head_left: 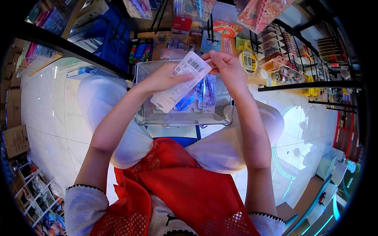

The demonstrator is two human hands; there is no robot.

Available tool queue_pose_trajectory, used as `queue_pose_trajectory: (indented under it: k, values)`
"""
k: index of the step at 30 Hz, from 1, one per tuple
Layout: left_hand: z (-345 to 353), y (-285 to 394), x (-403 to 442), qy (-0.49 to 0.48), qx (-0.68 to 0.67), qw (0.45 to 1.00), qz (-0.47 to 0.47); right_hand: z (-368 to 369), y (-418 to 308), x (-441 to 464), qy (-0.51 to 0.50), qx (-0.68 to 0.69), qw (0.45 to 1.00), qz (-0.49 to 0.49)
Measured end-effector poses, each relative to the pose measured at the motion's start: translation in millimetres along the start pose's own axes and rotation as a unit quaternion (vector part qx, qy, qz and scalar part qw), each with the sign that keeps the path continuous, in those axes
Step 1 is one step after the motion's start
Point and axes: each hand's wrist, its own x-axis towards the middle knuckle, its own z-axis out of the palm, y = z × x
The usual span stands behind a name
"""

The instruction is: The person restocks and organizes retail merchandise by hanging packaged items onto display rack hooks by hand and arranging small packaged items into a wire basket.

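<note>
My left hand [166,78] is closed on a white blister card [182,84] with a printed barcode, its thumb flat across the printed side. The card is tilted, its hang-hole end pointing toward me. Close to the card's upper right corner, my right hand [226,67] has its fingers pinched together. A small pinkish strip shows at those fingertips; I cannot make out what it is. Beneath both hands stands a silver wire mesh basket [147,118]. Inside it lie several packaged items, among them a blue-lit clear package [209,92].
Shelves with hanging cards [267,13] and small boxed goods face me. A red box [181,25] sits at the back. Black metal shelf rails [311,84] extend on the right. A blue crate [114,39] stands left. Cardboard boxes [15,139] line the far left.
</note>
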Motion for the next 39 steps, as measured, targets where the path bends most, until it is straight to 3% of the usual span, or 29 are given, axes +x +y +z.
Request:
queue_pose_trajectory:
  k: [11, 14, 21, 22, 24, 27, 29, 30, 32, 33, 35, 38, 39]
  values:
    - [5.0, 0.9, 2.6, 0.076, -0.083, 0.993, -0.041, 10.4, 12.4, 2.9, -0.035, 0.004, 0.999, 0.011]
    - [1.3, -9.0, 6.7, 0.061, -0.127, 0.989, -0.037, 7.6, 12.7, 6.8, 0.035, -0.020, 0.999, 0.026]
    - [-5.3, -4.0, 3.3, -0.010, -0.167, 0.986, 0.006, -17.6, 7.6, 15.2, 0.147, 0.076, 0.981, 0.098]
    - [-4.9, -3.6, 2.5, -0.008, -0.175, 0.984, 0.014, -17.9, 14.8, 17.1, 0.177, -0.026, 0.984, 0.018]
    - [-6.3, -3.2, 1.7, -0.013, -0.187, 0.982, 0.012, -16.7, 27.0, 20.1, 0.228, -0.228, 0.936, -0.143]
    - [-12.8, -3.9, -0.5, -0.047, -0.230, 0.972, -0.011, -23.8, 20.0, 12.7, 0.133, -0.495, 0.785, -0.347]
    - [-16.5, -3.5, -2.4, -0.085, -0.297, 0.951, -0.012, -17.9, 14.8, 1.8, 0.126, -0.527, 0.770, -0.337]
    - [-16.4, 0.4, -5.4, -0.060, -0.301, 0.951, -0.038, -15.9, 13.4, -0.9, 0.123, -0.543, 0.762, -0.332]
    - [-15.8, 11.1, -13.4, -0.010, -0.306, 0.948, -0.090, -24.6, 12.2, 0.0, 0.093, -0.501, 0.775, -0.373]
    - [-20.5, 13.6, -15.7, -0.077, -0.342, 0.933, -0.083, -27.2, 10.2, 0.8, 0.078, -0.480, 0.780, -0.393]
    - [-35.9, 16.3, -20.3, -0.211, -0.405, 0.887, -0.065, -25.3, 6.0, -4.9, 0.060, -0.402, 0.861, -0.306]
    - [-48.9, 12.4, -19.5, -0.159, -0.348, 0.924, -0.019, -20.4, 12.7, -11.6, 0.031, -0.273, 0.946, -0.169]
    - [-45.0, 14.0, -20.5, -0.094, -0.346, 0.933, -0.005, -18.0, 14.3, -13.1, 0.020, -0.229, 0.966, -0.123]
